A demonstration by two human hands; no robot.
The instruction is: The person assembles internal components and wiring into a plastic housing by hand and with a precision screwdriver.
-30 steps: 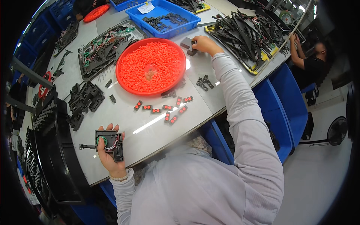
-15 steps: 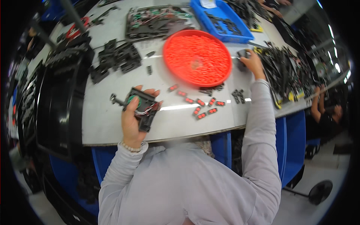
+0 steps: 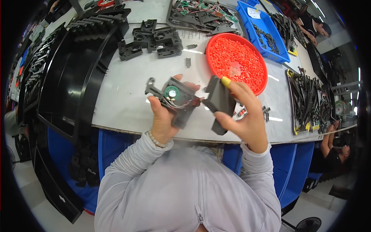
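My left hand [image 3: 165,118] holds a dark grey plastic housing [image 3: 184,95] above the table near its front edge. A green round part and thin wires show inside the housing, and a dark arm with a knobbed end sticks out at its left. To the right, my right hand [image 3: 247,116] grips a dark grey plastic cover [image 3: 221,101] between thumb and fingers, tilted and close to the housing's right side. Something yellow is on one fingertip of that hand. Small grey pieces with red dots [image 3: 242,112] lie partly hidden behind my right hand.
Beyond my hands stands a round red tray [image 3: 264,73] full of small red pieces. Dark brackets [image 3: 150,40] lie at the back left. A blue bin [image 3: 284,56] and a tray of black parts [image 3: 307,100] are on the right. Black crates [image 3: 63,87] stand left; another person [image 3: 315,27] works beyond.
My right hand has come back from beside the red tray, bringing the dark cover to the housing. My left hand still holds the housing. The view has shifted, moving the table things rightward.
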